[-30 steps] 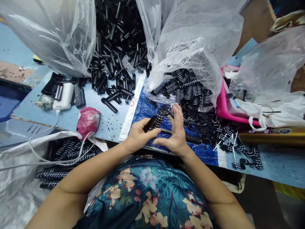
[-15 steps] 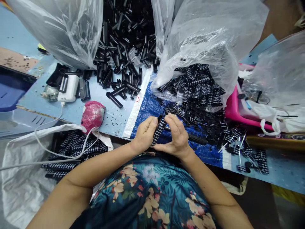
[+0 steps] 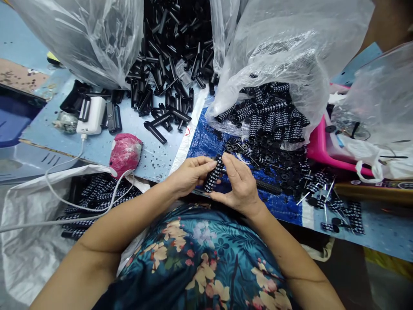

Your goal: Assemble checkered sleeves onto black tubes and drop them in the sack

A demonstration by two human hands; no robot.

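Note:
Near the table's front edge, a black tube covered in rows of small white characters is held upright at a slant between both hands. My left hand closes on its left side, thumb on the upper part and fingertips partly behind it. My right hand spans its length, fingertips by the top end and thumb by the bottom end. Just beyond my hands are loose black discs and thin metal rods. A dark textured rod lies right of my right hand.
Plain black tubes are heaped at the back. Character-covered tubes spill from a clear plastic bag. A pink bin stands right. A red wrapped bundle, a white charger with its cable and a white sack are left.
My left hand's fingers have straightened and shifted their hold on the tube. The tube appears slightly turned. My right hand stays around its ends.

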